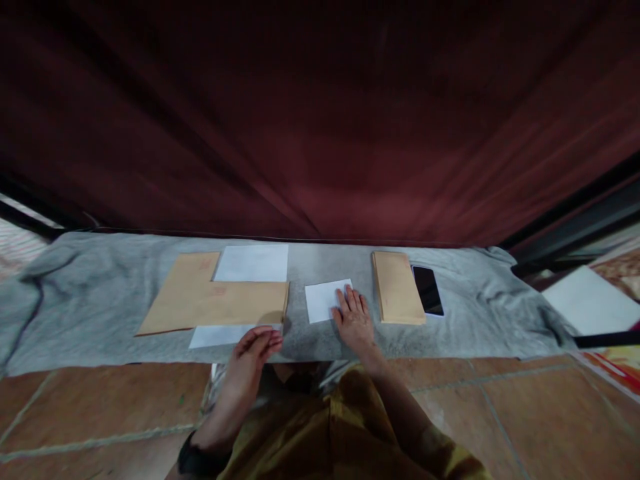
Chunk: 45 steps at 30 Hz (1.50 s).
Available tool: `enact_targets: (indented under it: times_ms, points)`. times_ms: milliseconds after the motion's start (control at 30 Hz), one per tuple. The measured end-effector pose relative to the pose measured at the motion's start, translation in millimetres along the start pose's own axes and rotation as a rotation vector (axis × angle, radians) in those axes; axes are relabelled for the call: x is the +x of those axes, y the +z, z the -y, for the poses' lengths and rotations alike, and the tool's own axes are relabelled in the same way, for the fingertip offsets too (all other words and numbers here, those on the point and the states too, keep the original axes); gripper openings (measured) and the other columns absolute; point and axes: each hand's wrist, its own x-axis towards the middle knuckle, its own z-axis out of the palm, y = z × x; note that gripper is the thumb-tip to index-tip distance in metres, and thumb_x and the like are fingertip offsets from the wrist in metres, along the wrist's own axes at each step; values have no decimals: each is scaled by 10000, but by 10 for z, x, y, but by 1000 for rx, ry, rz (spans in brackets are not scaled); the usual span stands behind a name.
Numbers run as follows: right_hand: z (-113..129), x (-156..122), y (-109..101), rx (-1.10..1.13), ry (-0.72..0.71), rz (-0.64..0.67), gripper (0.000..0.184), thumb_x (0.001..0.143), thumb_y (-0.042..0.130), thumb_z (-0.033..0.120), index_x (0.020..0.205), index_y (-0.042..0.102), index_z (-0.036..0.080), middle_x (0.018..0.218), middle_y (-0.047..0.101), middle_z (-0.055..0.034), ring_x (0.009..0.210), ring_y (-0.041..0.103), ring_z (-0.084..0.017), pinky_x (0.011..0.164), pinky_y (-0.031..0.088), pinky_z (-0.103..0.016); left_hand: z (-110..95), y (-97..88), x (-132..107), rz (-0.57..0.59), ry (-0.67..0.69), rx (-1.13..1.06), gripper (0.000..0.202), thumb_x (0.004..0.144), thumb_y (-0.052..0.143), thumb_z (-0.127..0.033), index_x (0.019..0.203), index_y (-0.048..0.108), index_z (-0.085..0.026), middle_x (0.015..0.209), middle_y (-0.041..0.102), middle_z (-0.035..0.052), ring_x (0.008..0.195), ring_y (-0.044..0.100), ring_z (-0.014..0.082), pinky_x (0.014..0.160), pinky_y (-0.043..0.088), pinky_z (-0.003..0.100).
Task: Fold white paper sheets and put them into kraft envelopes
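My right hand [353, 319] lies flat with fingers stretched out, its fingertips on the right edge of a small folded white paper [324, 300] on the grey cloth [100, 293]. My left hand [254, 353] hovers at the cloth's near edge with fingers curled together, just below a brown envelope [240, 303] and beside a white sheet [215, 335] that sticks out under it. Nothing shows in the left hand's fingers.
A larger brown envelope [183, 287] and a white sheet [253, 263] lie at the left. A stack of brown envelopes [397, 287] and a black phone [428, 290] lie at the right. A dark red curtain [320, 120] hangs behind. Tiled floor [100, 407] is in front.
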Motion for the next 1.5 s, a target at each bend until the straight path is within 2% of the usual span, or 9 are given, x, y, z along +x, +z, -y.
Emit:
enact_targets:
  times_ms: [100, 167, 267, 367, 500, 767, 1000, 1300, 1500]
  points:
    - [1, 5, -7, 3, -2, 13, 543, 1055, 456, 382, 1556, 424, 176, 1632, 363, -156, 1472, 386, -313, 1198, 286, -503, 118, 327, -41, 191, 280, 370, 356, 894, 620, -447, 1116, 725, -189, 1106, 769, 99, 1065, 723, 257, 986, 571, 443]
    - [3, 8, -12, 5, -5, 21, 539, 1056, 455, 386, 1553, 428, 179, 1633, 362, -156, 1477, 380, -313, 1199, 285, -503, 235, 585, -6, 263, 549, 624, 396, 960, 531, -380, 1292, 665, -212, 1412, 642, 111, 1341, 574, 256, 1150, 450, 467]
    - [5, 6, -10, 13, -1, 19, 534, 1050, 470, 385, 1544, 442, 183, 1627, 374, -154, 1481, 378, -314, 1199, 287, -511, 450, 887, 95, 288, 764, 969, 483, 999, 446, -285, 1449, 537, -136, 1570, 476, 161, 1496, 383, 286, 1211, 367, 508]
    - [3, 5, -9, 29, 15, 15, 527, 1040, 489, 374, 1531, 459, 183, 1617, 393, -155, 1474, 394, -311, 1198, 290, -522, 632, 988, 208, 213, 860, 1231, 497, 1001, 424, -236, 1465, 507, -79, 1575, 444, 216, 1500, 366, 327, 1204, 360, 549]
    - [54, 64, -35, 61, 65, 28, 496, 1037, 487, 377, 1494, 510, 186, 1589, 442, -144, 1463, 414, -314, 1215, 251, -557, 716, 916, 349, 212, 973, 1371, 483, 1000, 417, -214, 1461, 518, -114, 1541, 507, 179, 1463, 438, 287, 1181, 417, 480]
    - [362, 334, -2, 158, -27, 104, 434, 1071, 409, 378, 1440, 572, 218, 1580, 471, -80, 1468, 411, -257, 1247, 233, -495, 753, 842, 487, 269, 1033, 1418, 547, 881, 355, -6, 1375, 585, -57, 1483, 568, 188, 1435, 477, 257, 1168, 450, 412]
    - [40, 304, 4, 109, 226, 1, 513, 1018, 482, 284, 1502, 476, 115, 1561, 476, -168, 1422, 453, -299, 1169, 350, -473, 903, 821, 480, 104, 1086, 1297, 450, 1011, 414, -198, 1434, 527, -94, 1539, 494, 214, 1488, 395, 300, 1140, 473, 494]
    - [-120, 430, -107, 164, 514, 77, 380, 966, 477, 182, 1324, 605, 182, 1140, 714, -112, 955, 709, -216, 798, 532, -283, 803, 780, 474, 205, 1018, 1332, 678, 865, 343, 51, 1511, 446, -127, 1566, 469, 188, 1515, 343, 276, 1171, 440, 474]
    - [-90, 347, -202, 80, 423, 7, 433, 943, 476, 122, 1357, 602, 158, 1164, 695, -148, 1058, 656, -264, 935, 516, -365, 739, 759, 438, 238, 999, 1395, 624, 860, 397, 28, 1465, 504, -85, 1562, 467, 209, 1491, 389, 292, 1165, 437, 465]
